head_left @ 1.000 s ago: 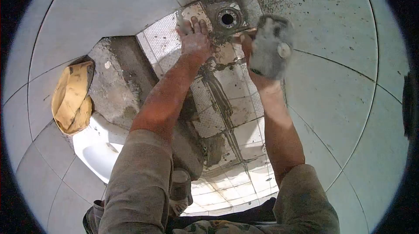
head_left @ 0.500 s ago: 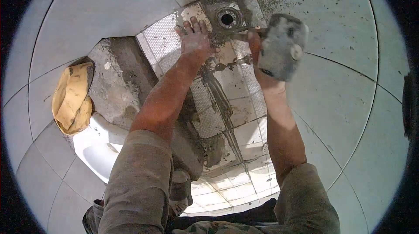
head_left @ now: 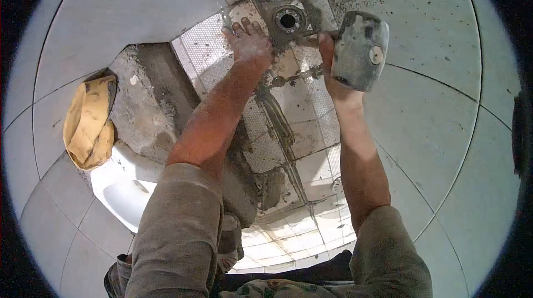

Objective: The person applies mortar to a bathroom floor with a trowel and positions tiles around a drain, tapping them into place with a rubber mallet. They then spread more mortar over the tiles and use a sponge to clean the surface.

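My left hand (head_left: 250, 43) is pressed palm down on the floor tiles (head_left: 208, 42), fingers spread, just left of a round drain hole (head_left: 288, 21). In my right hand (head_left: 336, 70) is a grey, dusty mallet (head_left: 361, 51); its big head hides most of my fingers, and my thumb shows beside it. The handle points left toward the drain. Wet grey cement rings the drain and lies in dark streaks over the patterned tiles below my hands.
A rough concrete ledge (head_left: 147, 98) runs at the left. Beside it are a yellow crumpled bag or cloth (head_left: 91, 123) and a white ceramic fixture (head_left: 125, 192). Large pale tiles (head_left: 427, 131) surround the patch, with cement specks at the top right.
The mallet has tilted a little and shifted slightly upward with my right hand. My left hand stays on the tiles, nearly in the same place.
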### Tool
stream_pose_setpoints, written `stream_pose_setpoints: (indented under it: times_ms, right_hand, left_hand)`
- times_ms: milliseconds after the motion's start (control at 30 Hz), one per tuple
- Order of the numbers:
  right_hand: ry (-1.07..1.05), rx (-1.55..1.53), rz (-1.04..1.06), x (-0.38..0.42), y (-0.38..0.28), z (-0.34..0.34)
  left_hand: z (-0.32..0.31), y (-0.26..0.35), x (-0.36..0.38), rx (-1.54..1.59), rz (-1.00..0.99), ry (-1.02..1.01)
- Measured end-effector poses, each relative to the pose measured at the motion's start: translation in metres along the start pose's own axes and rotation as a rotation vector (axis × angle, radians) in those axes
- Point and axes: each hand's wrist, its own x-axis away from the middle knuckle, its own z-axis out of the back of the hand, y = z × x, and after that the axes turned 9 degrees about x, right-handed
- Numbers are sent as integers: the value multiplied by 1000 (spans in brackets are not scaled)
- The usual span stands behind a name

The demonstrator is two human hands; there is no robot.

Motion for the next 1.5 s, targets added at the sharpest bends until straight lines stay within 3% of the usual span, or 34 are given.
stream_pose_setpoints:
  times_ms: [67,200,267,467,600,667,767,933,1033,1167,1500]
  right_hand:
    - [11,-1,8,-1,-1,0]
    - [23,15,11,-5,-2,0]
    - [37,18,7,-5,-3,6]
    - [84,89,-81,7,-2,54]
    - [137,34,-187,22,-6,73]
    - [217,52,-94,15,0,66]
    - [143,-124,-196,18,-4,53]
    - [296,39,269,-3,-9,18]
    - [309,-52,168,3,-5,3]
    - [292,-85,148,0,0,-5]
    - [167,-260,126,-29,-20,-52]
  left_hand:
    - [24,3,5,54,24,-112]
    - [18,3,5,53,15,-100]
    - [-1,0,-6,-93,38,-24]
    - [-1,-1,3,40,-9,128]
    - [10,8,-4,53,81,-8]
    - [11,9,-2,40,68,-7]
    - [-1,8,-2,-3,88,42]
    - [-24,5,-3,10,96,175]
    - [-24,6,-6,-51,109,131]
    - [-15,6,-4,48,87,127]
    - [-16,4,-3,-69,69,124]
